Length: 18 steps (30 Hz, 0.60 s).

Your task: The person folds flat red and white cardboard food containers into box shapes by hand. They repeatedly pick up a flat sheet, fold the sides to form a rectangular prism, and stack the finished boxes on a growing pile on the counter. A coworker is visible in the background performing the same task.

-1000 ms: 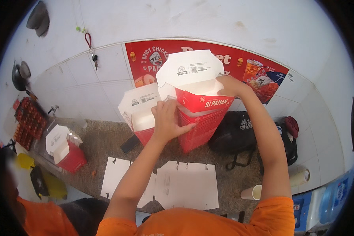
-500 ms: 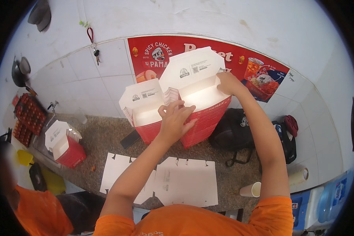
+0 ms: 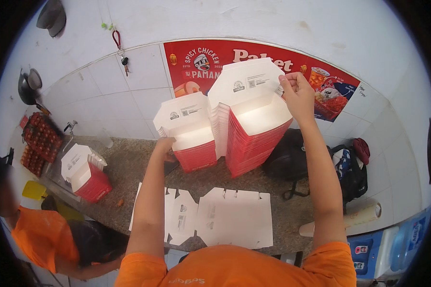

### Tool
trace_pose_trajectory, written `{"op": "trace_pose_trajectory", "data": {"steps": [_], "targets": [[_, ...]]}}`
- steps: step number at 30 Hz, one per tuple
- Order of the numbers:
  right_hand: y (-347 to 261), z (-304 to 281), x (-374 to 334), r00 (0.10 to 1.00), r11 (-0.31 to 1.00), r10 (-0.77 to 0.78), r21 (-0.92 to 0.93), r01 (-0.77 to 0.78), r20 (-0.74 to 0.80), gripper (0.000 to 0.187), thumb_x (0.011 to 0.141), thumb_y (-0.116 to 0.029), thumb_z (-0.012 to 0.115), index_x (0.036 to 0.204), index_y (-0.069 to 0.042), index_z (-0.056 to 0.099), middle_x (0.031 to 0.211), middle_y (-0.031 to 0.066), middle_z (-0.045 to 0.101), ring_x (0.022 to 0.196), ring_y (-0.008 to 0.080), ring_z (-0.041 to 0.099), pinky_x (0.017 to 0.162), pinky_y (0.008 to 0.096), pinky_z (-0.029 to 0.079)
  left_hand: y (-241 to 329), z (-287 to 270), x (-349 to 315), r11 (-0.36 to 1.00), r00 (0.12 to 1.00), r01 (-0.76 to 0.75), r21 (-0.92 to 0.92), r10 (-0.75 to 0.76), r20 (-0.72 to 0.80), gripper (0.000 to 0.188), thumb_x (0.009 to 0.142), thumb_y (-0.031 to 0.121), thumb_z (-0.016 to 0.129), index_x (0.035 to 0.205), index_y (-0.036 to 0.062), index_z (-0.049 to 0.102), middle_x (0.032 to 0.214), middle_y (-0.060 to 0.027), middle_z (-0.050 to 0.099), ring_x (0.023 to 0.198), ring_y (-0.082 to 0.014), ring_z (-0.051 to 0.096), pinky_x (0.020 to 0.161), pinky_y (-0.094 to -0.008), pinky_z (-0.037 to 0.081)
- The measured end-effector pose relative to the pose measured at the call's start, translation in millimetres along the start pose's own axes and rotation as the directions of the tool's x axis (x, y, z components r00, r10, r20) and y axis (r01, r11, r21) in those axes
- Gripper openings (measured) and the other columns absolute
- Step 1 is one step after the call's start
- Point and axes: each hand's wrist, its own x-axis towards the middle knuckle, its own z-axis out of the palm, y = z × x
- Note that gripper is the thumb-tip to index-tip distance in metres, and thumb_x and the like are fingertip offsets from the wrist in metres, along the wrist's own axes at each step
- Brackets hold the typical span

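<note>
Two stacks of nested red-and-white cardboard food boxes stand side by side on the counter, lids raised. My right hand (image 3: pixel 299 94) pinches the right edge of the raised lid on the taller stack (image 3: pixel 255 146), thumb and forefinger together. At the left corner of the shorter stack (image 3: pixel 195 155), my left hand (image 3: pixel 165 148) is curled round the box edge; most of its fingers are hidden. In front lie flat, unfolded white box blanks (image 3: pixel 237 217), partly behind my left forearm.
A smaller box stack (image 3: pixel 95 184) stands at the left, near egg trays (image 3: pixel 43 136) and a tap (image 3: pixel 70 126). Black bags (image 3: pixel 287 155) sit at the right against the tiled wall. A paper cup (image 3: pixel 307 229) is beside my right forearm. Another person in orange (image 3: pixel 43 234) is at the left.
My left hand has moved from between the two stacks to the shorter stack's left corner. My right hand has shifted from the taller box's inner right side to its lid edge.
</note>
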Motion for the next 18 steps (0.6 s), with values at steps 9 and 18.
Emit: {"op": "trace_pose_trajectory", "data": {"steps": [9,18], "targets": [[-46,-60,-58,0.989,0.966,-0.037,0.260,-0.001,0.143,0.028,0.097,-0.021,0.077,0.114,0.000,0.068,0.094,0.0051,0.072,0.083,0.0076,0.067,0.074,0.0241,0.053,-83,-110,-52,0.855,0.920,-0.345,-0.387,0.390,0.042,0.044,0.093,0.005,0.062,0.137,-0.0045,0.061,0.121,-0.0165,0.072,0.096,-0.0257,0.076,0.075,-0.0414,0.065],[-118,-3,-70,0.770,0.832,-0.463,0.516,0.206,0.438,0.077,0.094,-0.043,0.078,0.152,-0.002,0.048,0.139,0.0197,0.066,0.129,0.0274,0.063,0.104,0.0404,0.053,14,-211,-245,0.726,0.853,-0.488,-0.484,0.513,-0.090,0.036,0.102,0.009,0.062,0.135,-0.0029,0.061,0.115,-0.0136,0.074,0.088,-0.0175,0.077,0.064,-0.0284,0.063]]}}
